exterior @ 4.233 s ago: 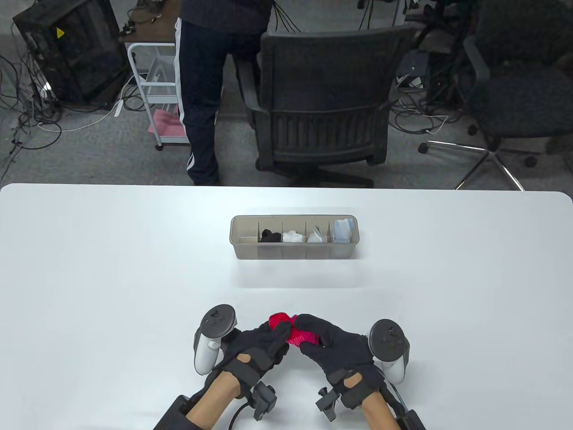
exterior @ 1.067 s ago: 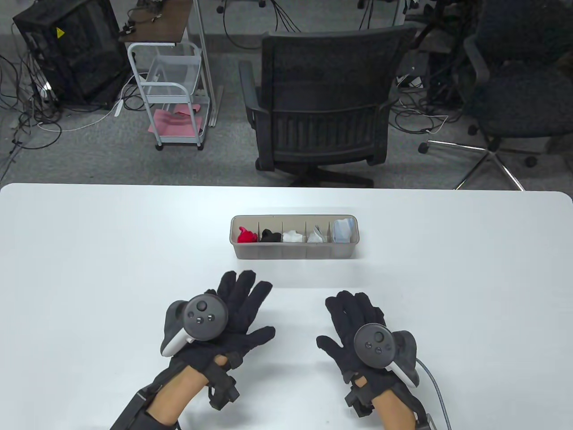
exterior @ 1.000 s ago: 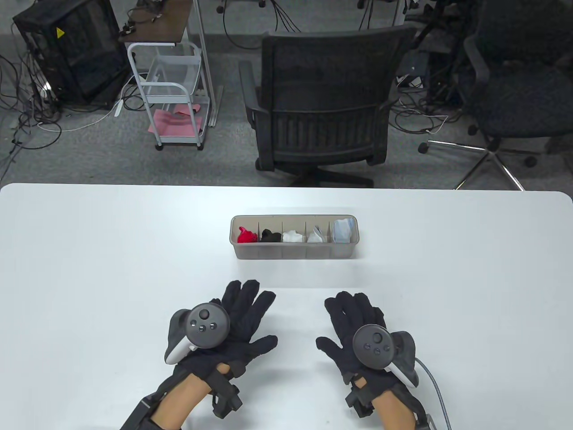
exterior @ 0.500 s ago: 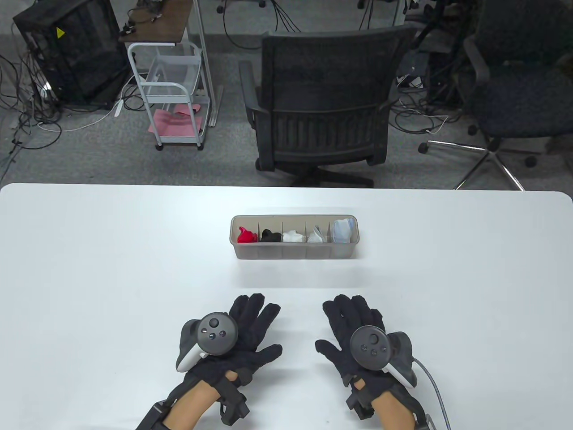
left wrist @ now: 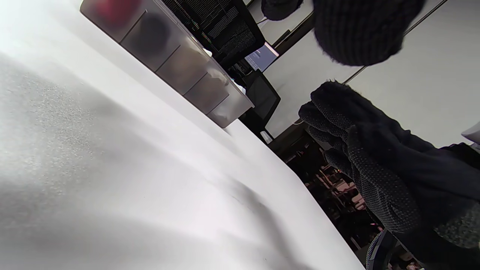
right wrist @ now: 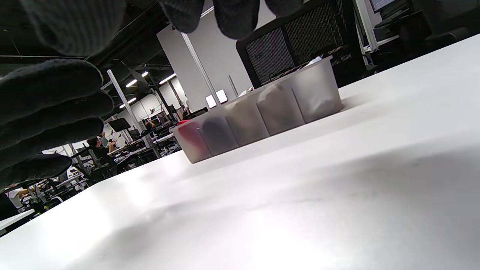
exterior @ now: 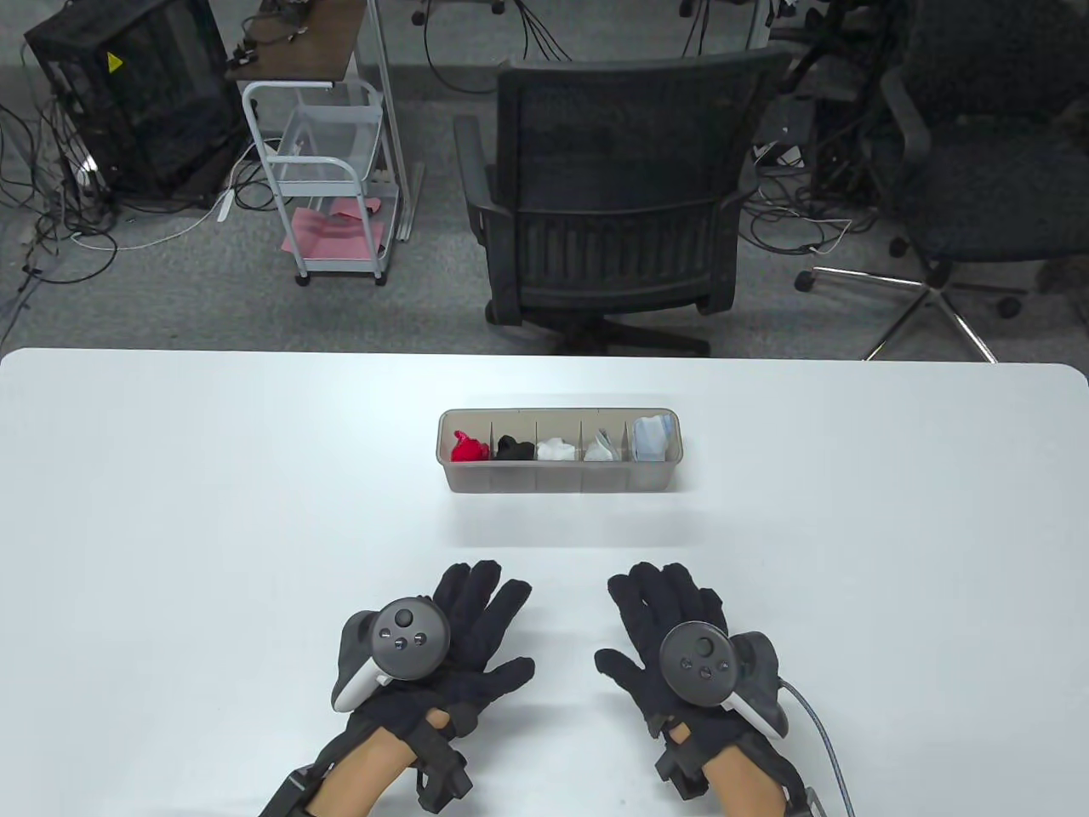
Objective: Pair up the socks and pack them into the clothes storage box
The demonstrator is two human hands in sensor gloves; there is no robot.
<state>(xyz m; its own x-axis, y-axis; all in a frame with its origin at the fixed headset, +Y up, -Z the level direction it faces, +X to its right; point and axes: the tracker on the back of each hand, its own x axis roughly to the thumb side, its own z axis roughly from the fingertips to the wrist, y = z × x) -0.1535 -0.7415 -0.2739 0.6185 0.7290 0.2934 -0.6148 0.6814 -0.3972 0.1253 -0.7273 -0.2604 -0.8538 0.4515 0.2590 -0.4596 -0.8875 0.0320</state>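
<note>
Bare table (exterior: 255, 511) all round storage box (exterior: 559, 481); every compartment filled; chair (exterior: 608, 196) beyond far edge.

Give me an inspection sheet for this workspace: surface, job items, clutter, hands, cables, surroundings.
Surface: white table, no stains seen.
Job items: storage box at table centre, five compartments, each filled; from the table view's left: red socks, black socks, white socks, grey-white socks, light blue socks. No loose socks seen on the table.
Clutter: nothing seen on the table.
Hands: left hand and right hand flat, palms down, fingers straight, holding nothing.
Cables: grey cable runs from the right hand's tracker off the near edge; loose cables on the floor.
Surroundings: office chair, white cart, second chair.
</note>
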